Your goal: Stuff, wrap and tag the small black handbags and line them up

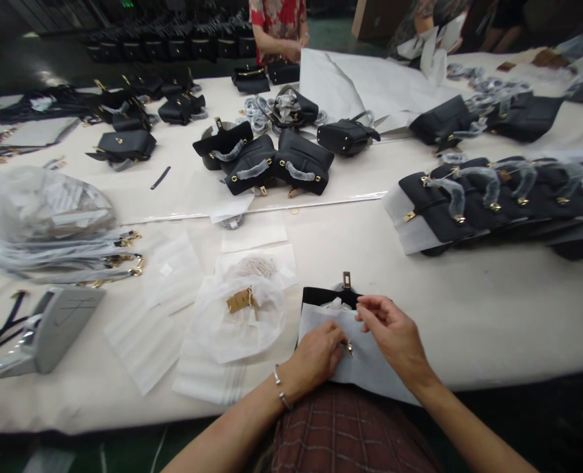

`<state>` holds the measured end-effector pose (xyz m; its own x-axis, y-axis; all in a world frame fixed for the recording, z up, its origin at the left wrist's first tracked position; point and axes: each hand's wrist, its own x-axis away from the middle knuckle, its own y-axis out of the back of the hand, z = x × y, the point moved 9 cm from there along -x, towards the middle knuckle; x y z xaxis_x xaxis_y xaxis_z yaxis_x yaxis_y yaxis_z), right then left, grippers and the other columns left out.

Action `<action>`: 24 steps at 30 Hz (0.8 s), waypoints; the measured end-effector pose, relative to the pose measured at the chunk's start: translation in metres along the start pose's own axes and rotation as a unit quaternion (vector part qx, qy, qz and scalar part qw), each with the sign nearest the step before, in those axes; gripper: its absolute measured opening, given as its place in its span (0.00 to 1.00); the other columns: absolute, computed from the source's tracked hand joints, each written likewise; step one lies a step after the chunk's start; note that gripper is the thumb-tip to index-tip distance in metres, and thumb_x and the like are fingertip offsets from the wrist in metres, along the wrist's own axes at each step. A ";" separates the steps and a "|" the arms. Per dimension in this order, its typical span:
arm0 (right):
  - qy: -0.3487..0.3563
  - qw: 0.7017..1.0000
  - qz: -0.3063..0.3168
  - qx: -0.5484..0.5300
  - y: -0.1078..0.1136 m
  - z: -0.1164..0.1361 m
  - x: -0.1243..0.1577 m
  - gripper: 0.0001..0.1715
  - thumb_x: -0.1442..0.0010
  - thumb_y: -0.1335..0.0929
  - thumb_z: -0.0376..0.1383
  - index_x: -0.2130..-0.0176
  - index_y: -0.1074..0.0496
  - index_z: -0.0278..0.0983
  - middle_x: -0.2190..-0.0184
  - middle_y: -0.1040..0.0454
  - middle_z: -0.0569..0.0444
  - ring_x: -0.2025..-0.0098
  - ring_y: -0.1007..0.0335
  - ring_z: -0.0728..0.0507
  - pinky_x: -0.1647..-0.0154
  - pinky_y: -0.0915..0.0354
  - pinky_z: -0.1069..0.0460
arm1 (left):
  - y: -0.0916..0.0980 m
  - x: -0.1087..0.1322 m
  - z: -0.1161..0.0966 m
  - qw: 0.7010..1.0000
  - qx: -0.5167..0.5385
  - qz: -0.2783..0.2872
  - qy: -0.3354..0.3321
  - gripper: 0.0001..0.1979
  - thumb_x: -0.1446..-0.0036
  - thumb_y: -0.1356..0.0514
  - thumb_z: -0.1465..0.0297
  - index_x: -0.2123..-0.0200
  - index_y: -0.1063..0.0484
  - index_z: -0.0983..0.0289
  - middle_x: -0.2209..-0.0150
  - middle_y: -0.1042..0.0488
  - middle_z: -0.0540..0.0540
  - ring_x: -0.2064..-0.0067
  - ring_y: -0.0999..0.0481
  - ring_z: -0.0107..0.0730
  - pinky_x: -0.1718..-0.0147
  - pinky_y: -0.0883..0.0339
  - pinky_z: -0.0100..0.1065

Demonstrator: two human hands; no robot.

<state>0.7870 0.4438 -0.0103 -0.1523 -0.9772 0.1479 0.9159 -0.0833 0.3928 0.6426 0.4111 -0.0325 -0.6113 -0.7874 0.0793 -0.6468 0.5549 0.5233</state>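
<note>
A black handbag (312, 295) lies at the table's front edge, its flap laid back with a gold clasp plate (347, 280) on top. A pale foam sheet (315, 316) covers its front, and a gold turn lock (350, 349) shows through it. My left hand (318, 351), with a silver bracelet at the wrist, rests on the sheet beside the lock, fingers curled and pressed together. What they hold, if anything, is hidden. Near the bag's opening, my right hand (392, 332) has thumb and forefinger in a pinch; I cannot make out anything between them. Crumpled white stuffing (337, 304) shows inside the bag.
Left of the bag, a clear plastic bag (266, 328) holds brown tags (240, 300). Wrapped straps (74, 259) and a grey box (57, 328) lie farther left. Handbags stand in a row (468, 203) at right and in a cluster (276, 161) ahead. A co-worker (279, 29) stands across the table.
</note>
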 end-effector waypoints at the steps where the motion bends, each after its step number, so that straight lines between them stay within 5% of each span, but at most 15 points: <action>1: 0.025 0.999 0.021 0.017 -0.011 -0.003 0.005 0.16 0.39 0.32 0.48 0.59 0.26 0.38 0.70 0.23 0.53 0.70 0.26 0.44 0.70 0.29 0.50 | 0.003 0.000 0.000 1.000 0.015 0.003 0.004 0.09 0.39 0.45 0.76 0.57 0.28 0.63 0.56 0.27 0.55 0.55 0.27 0.35 0.53 0.33 0.34; 4: 0.135 0.986 0.051 0.083 -0.036 -0.012 0.021 0.11 0.37 0.34 0.42 0.65 0.25 0.40 0.69 0.23 0.52 0.67 0.26 0.43 0.65 0.29 0.49 | 0.021 -0.008 0.007 0.996 0.062 -0.024 0.052 0.06 0.40 0.44 0.75 0.65 0.26 0.63 0.64 0.25 0.52 0.61 0.26 0.34 0.57 0.32 0.33; 6: 0.184 0.976 0.047 0.110 -0.042 -0.018 0.028 0.09 0.36 0.35 0.38 0.66 0.26 0.40 0.68 0.24 0.52 0.64 0.26 0.43 0.62 0.29 0.49 | 0.043 -0.019 0.017 0.985 0.089 -0.102 0.106 0.05 0.41 0.43 0.74 0.67 0.27 0.63 0.68 0.25 0.52 0.65 0.26 0.32 0.62 0.32 0.31; 9: 0.201 0.970 0.042 0.127 -0.042 -0.021 0.029 0.07 0.36 0.35 0.35 0.64 0.27 0.40 0.67 0.24 0.54 0.64 0.26 0.44 0.62 0.30 0.50 | 0.059 -0.042 0.035 0.951 0.169 -0.175 0.192 0.13 0.41 0.43 0.72 0.52 0.29 0.64 0.65 0.23 0.54 0.73 0.26 0.28 0.74 0.32 0.28; 12: 0.214 0.966 0.038 0.139 -0.040 -0.017 0.029 0.06 0.36 0.35 0.33 0.64 0.27 0.40 0.67 0.25 0.55 0.65 0.26 0.45 0.64 0.31 0.51 | 0.042 -0.074 0.047 0.920 0.288 -0.126 0.235 0.30 0.43 0.44 0.74 0.37 0.44 0.65 0.47 0.27 0.66 0.79 0.26 0.24 0.84 0.34 0.27; 15: 0.223 0.964 0.033 0.142 -0.040 -0.015 0.030 0.06 0.35 0.35 0.33 0.63 0.28 0.40 0.68 0.25 0.55 0.65 0.27 0.45 0.63 0.31 0.52 | 0.016 -0.099 0.051 0.885 0.387 -0.062 0.250 0.35 0.48 0.46 0.79 0.35 0.48 0.67 0.37 0.39 0.73 0.77 0.23 0.24 0.83 0.31 0.26; 19: 0.226 0.964 0.032 0.133 -0.041 -0.015 0.031 0.07 0.35 0.36 0.32 0.63 0.28 0.40 0.68 0.25 0.55 0.66 0.27 0.46 0.64 0.31 0.52 | -0.003 -0.110 0.058 0.847 0.454 -0.055 0.270 0.19 0.49 0.46 0.81 0.51 0.32 0.72 0.50 0.24 0.66 0.78 0.23 0.23 0.80 0.27 0.24; 24: 0.224 0.966 0.024 0.130 -0.039 -0.011 0.030 0.07 0.35 0.36 0.32 0.63 0.28 0.41 0.68 0.24 0.54 0.66 0.26 0.45 0.63 0.29 0.52 | -0.008 -0.110 0.065 0.832 0.470 -0.070 0.285 0.06 0.47 0.44 0.78 0.65 0.28 0.69 0.68 0.20 0.57 0.78 0.24 0.23 0.77 0.27 0.23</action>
<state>0.7512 0.4160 -0.0311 0.1175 -0.9702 -0.2121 0.7853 -0.0399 0.6179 0.6850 0.5108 -0.1006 -0.3578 -0.7133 0.6027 -0.9282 0.2010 -0.3132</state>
